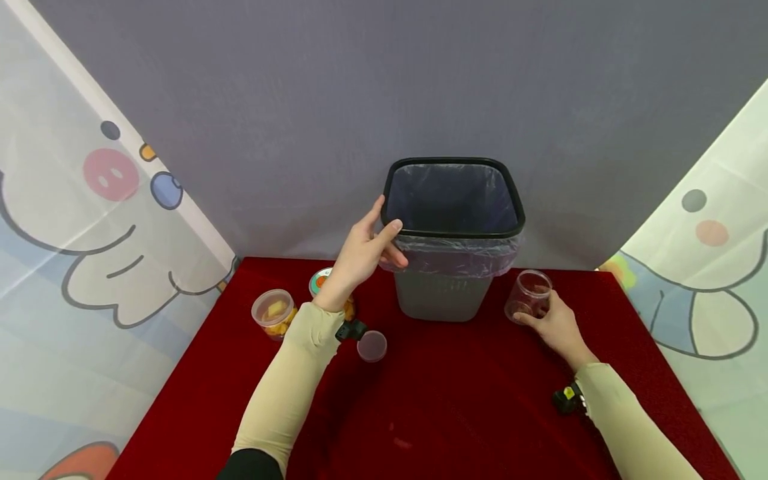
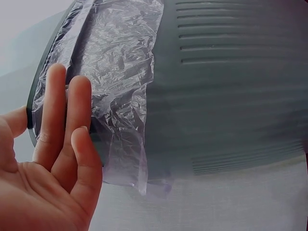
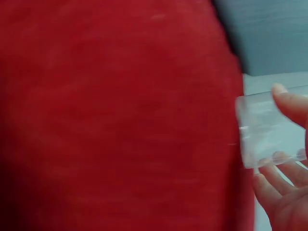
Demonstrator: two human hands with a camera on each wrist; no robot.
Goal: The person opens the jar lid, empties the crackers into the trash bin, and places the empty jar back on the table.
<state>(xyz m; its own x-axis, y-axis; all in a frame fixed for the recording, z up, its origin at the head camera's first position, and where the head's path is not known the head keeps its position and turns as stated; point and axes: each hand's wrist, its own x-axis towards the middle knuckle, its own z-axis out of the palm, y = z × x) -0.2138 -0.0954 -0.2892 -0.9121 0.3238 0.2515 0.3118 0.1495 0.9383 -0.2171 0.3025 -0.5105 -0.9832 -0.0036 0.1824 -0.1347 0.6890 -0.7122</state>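
A grey trash bin (image 1: 444, 293) with a black rim and a thin clear-purple liner (image 2: 120, 72) stands at the back of the table. My left hand (image 1: 366, 250) is at the bin's left side, with its fingers (image 2: 55, 96) extended beside the liner and a fingertip at the rim. On the bin's right, my right hand (image 1: 555, 327) holds a clear plastic jar (image 1: 533, 290) between thumb and fingers. No contents show in this jar. In the right wrist view the thumb lies along one side of the jar (image 3: 269, 130) and the fingers along the other.
At the left, a lidless clear jar (image 1: 274, 313) holds yellow pieces. Another jar with a printed lid (image 1: 318, 280) is partly hidden behind the left forearm. A small round translucent lid (image 1: 372, 347) lies on the red tablecloth (image 1: 456, 400). A grey wall (image 1: 300, 133) rises behind.
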